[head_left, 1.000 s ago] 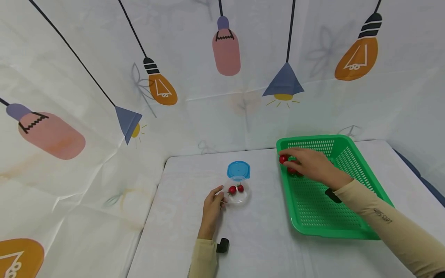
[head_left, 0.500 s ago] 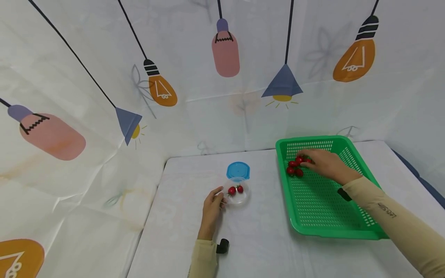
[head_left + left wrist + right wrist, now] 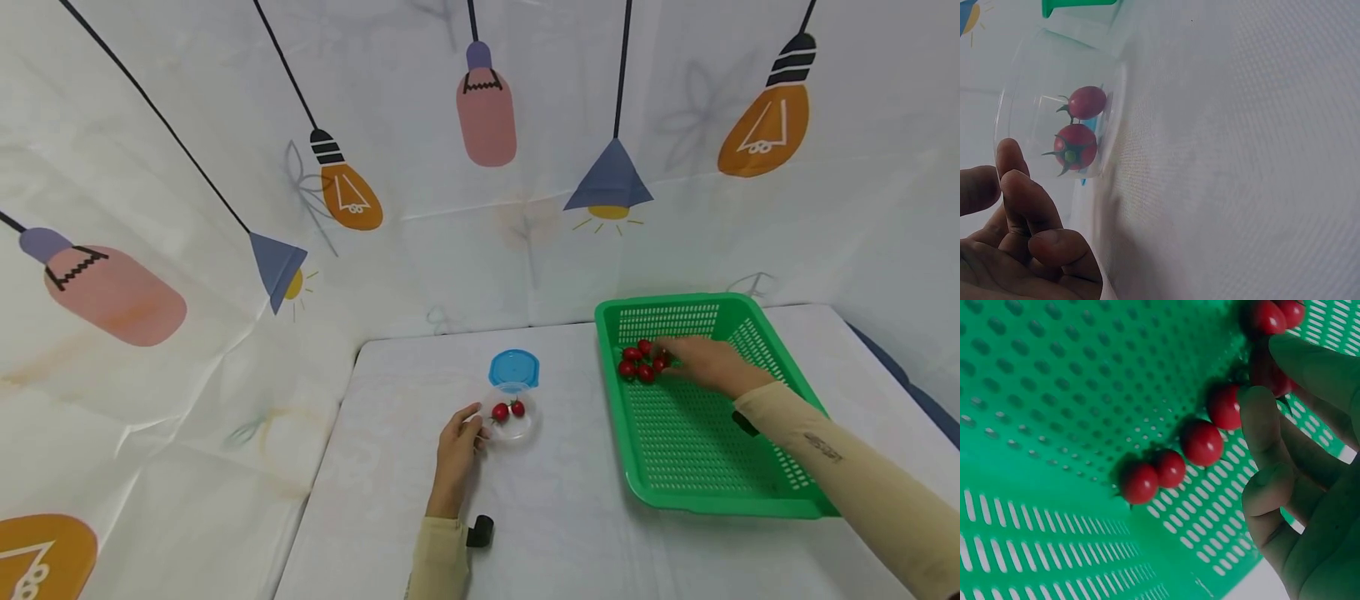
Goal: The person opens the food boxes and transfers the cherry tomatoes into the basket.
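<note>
My left hand pinches the rim of a small clear plastic container between thumb and fingers. Two cherry tomatoes with green stems lie in it, and its blue lid hangs folded back on the far side. Over at the right, my right hand reaches into a green basket. Thumb and fingers pinch a cherry tomato, partly hidden by them. Several other cherry tomatoes lie along the basket's far left part, close to the fingers.
A white cloth covers the table. Behind and to the left hangs a white sheet printed with lamps. The basket's raised rim stands between the two hands.
Within the basket, my right hand has moved right from the far left corner, uncovering several tomatoes, then slightly lower. The left hand and the container have stayed in place.
</note>
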`<action>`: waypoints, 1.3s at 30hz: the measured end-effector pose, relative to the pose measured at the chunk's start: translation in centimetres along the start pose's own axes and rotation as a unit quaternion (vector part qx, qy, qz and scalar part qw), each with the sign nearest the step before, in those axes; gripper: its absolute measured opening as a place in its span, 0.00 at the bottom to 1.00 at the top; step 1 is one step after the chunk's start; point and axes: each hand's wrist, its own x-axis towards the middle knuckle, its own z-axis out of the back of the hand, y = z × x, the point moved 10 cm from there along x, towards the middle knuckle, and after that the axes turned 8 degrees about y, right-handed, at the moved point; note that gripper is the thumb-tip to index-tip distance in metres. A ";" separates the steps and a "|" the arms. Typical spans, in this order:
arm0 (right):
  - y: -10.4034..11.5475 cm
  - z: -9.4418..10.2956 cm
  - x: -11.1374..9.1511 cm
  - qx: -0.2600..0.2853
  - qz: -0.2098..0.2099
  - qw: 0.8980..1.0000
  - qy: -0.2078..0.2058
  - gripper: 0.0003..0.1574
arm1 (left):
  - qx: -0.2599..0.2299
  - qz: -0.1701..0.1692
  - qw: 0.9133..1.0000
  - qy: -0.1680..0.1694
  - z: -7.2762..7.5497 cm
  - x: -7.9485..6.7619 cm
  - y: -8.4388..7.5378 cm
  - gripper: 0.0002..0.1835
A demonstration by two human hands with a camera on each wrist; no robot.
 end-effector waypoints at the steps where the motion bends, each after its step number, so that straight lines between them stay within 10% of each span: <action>1: -0.1 -0.2 0.1 -0.001 0.003 1.000 0.001 0.19 | 0.000 -0.001 1.000 0.001 0.0 0.0 0.0 0.19; 11: -0.9 -1.6 0.4 -0.017 0.004 1.000 -0.002 0.22 | 0.002 0.011 1.000 0.012 -0.2 0.4 0.2 0.21; 18: -1.6 -2.3 0.6 -0.005 -0.010 1.000 0.021 0.21 | 0.008 0.014 1.000 0.027 -0.6 -1.0 -2.7 0.20; 24: -1.9 -1.9 0.5 0.004 -0.028 0.999 0.025 0.20 | 0.002 0.013 1.000 0.009 -0.2 0.3 -0.1 0.20; 39: -0.8 1.2 0.1 0.015 -0.033 0.999 -0.019 0.21 | -0.002 0.009 1.000 0.002 -0.3 0.5 0.2 0.19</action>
